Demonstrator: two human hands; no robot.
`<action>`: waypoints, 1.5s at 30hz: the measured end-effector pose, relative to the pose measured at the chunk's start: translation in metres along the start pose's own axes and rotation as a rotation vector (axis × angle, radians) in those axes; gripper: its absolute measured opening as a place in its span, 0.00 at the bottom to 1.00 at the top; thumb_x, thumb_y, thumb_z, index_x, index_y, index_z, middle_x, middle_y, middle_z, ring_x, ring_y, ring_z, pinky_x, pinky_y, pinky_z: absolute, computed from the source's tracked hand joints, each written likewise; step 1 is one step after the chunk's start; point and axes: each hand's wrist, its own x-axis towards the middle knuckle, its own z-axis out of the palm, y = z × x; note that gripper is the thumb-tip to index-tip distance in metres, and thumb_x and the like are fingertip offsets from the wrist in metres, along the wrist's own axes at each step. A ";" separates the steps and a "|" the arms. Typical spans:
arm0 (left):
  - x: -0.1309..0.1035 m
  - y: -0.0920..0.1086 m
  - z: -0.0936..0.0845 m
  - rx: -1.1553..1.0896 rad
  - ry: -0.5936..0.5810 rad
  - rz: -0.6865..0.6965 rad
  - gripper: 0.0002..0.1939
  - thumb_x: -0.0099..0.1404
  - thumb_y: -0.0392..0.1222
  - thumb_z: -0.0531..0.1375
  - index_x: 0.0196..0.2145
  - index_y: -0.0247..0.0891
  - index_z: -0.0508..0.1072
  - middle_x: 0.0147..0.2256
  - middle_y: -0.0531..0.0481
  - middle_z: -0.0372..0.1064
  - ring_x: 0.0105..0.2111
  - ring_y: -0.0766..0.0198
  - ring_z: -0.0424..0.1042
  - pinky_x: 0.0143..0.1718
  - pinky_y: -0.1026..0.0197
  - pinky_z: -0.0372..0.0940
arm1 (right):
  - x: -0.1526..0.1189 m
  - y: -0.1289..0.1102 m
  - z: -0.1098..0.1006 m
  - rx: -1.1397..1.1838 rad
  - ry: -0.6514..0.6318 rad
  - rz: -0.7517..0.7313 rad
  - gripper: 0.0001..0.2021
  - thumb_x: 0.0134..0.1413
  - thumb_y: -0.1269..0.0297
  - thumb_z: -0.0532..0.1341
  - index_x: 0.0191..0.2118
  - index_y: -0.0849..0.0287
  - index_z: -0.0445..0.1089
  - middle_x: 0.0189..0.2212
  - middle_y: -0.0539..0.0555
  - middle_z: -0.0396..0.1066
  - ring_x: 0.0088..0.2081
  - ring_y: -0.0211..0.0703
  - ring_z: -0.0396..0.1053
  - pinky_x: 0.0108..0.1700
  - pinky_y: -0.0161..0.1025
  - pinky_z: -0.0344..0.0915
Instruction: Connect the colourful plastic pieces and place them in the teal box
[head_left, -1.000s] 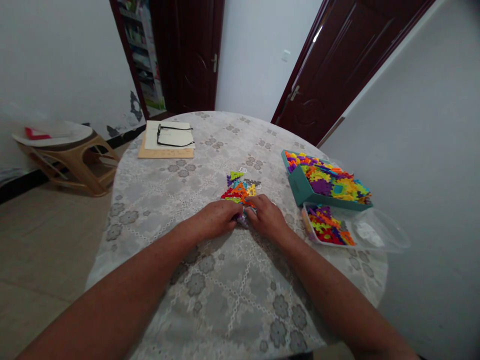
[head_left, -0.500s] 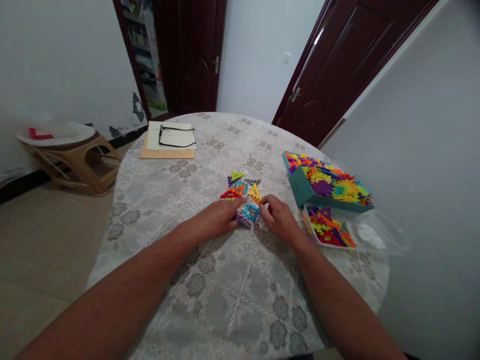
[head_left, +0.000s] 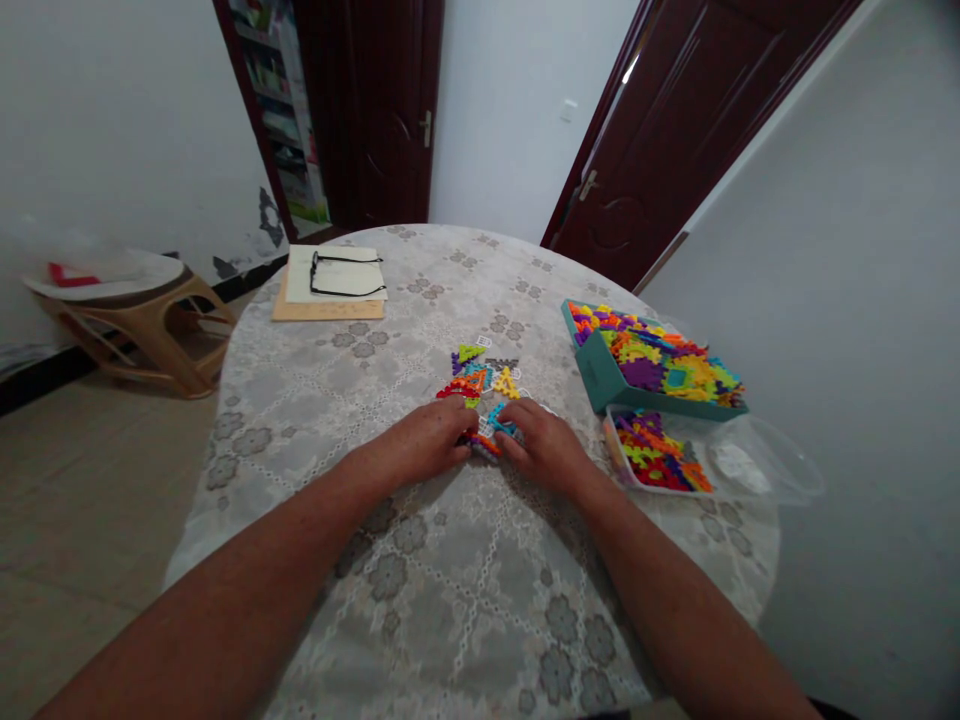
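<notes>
Several colourful toothed plastic pieces lie together near the middle of the table, among them a green triangle (head_left: pixel 470 353), a red and orange piece (head_left: pixel 466 384) and a yellow triangle (head_left: pixel 506 382). My left hand (head_left: pixel 431 435) is closed at the left end of a purple and orange piece (head_left: pixel 484 445). My right hand (head_left: pixel 540 440) has its thumb and fingers pinched on a blue piece (head_left: pixel 499 417) beside it. The fingers partly cover both pieces.
A teal box (head_left: pixel 660 405) heaped with colourful pieces stands at the right, with a clear plastic container (head_left: pixel 615 450) of more pieces in front. Black glasses (head_left: pixel 345 292) rest on papers (head_left: pixel 289 310) at the back left. A stool (head_left: pixel 142 330) stands left of the table.
Both hands have shifted slightly. The orange part has moved from below the yellow triangle to the purple piece nearer me, and my right hand has gone from it to the blue piece.
</notes>
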 end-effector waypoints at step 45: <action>0.002 0.005 0.001 0.069 -0.010 0.010 0.04 0.70 0.40 0.62 0.43 0.40 0.73 0.44 0.45 0.76 0.44 0.55 0.73 0.46 0.56 0.66 | -0.003 0.014 -0.011 -0.098 -0.125 0.067 0.27 0.67 0.54 0.65 0.67 0.53 0.65 0.60 0.61 0.70 0.57 0.54 0.72 0.56 0.46 0.68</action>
